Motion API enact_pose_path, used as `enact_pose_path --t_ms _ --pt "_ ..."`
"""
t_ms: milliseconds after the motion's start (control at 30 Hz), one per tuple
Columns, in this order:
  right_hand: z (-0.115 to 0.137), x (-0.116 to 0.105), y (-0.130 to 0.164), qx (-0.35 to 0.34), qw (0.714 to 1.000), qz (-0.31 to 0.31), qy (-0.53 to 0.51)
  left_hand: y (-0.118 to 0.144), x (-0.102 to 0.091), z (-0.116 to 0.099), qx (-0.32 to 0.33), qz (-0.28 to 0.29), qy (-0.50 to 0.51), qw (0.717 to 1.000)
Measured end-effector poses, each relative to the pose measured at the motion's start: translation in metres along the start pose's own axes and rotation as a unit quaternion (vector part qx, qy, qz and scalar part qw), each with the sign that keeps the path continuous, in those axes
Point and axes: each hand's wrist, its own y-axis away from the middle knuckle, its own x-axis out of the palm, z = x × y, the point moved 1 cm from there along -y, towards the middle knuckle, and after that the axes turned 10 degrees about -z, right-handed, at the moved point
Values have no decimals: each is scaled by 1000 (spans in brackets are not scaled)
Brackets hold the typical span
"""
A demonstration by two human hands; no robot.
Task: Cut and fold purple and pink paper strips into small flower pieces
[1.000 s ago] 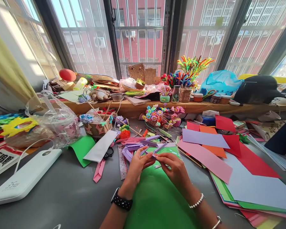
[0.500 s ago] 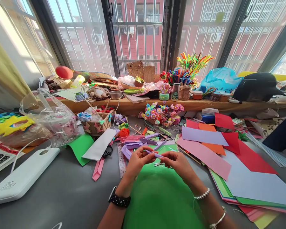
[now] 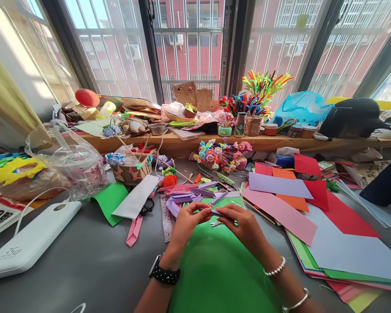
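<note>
Between both hands is a narrow folded strip of purple paper (image 3: 214,211), mostly covered by the fingers. My left hand (image 3: 189,219) pinches its left end with thumb and fingertips. At the other end, the thumb and fingers of my right hand (image 3: 240,221) are closed on the strip. Both hands are above a green mat (image 3: 221,256). Just beyond them lie several folded purple paper strips (image 3: 182,199). A pair of small scissors (image 3: 216,224) shows partly under my right hand. Left of my left hand is a ruler (image 3: 167,219).
Stacked coloured paper (image 3: 355,256) covers the right side, a lilac sheet (image 3: 276,185) near its top. At left are a white power bank (image 3: 35,239), a folded pink strip (image 3: 134,230), black-handled scissors (image 3: 147,206) and a cardboard basket (image 3: 130,173). Paper flowers (image 3: 218,154) stand at the back.
The fingertips have come closer together along the purple strip, hiding more of it. My right hand has turned slightly and its fingers have shifted on the paper.
</note>
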Motion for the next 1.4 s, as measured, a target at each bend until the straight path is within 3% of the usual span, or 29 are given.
enact_pose_path --t_ms 133,267,400,767,1000,1200,1400 --pt "-1 -4 -1 -21 1000 2 16 -2 -6 -5 14 22 -53 998" --pt "-3 -9 -4 24 999 21 -34 -2 -9 -9 115 75 -119 983" --pt "-2 -12 -5 47 996 29 -64 1 -7 -8 186 84 -121 971" --pt "5 -10 -2 -18 1000 4 -7 6 -1 -3 210 75 -107 969" --pt "9 -12 -2 -67 996 -55 18 13 -3 -9 359 53 -174 916" --pt "11 -12 1 -116 990 -63 47 11 -6 -11 336 87 -188 919" --pt "9 -15 -3 -94 993 -53 58 10 -8 -12 374 80 -204 901"
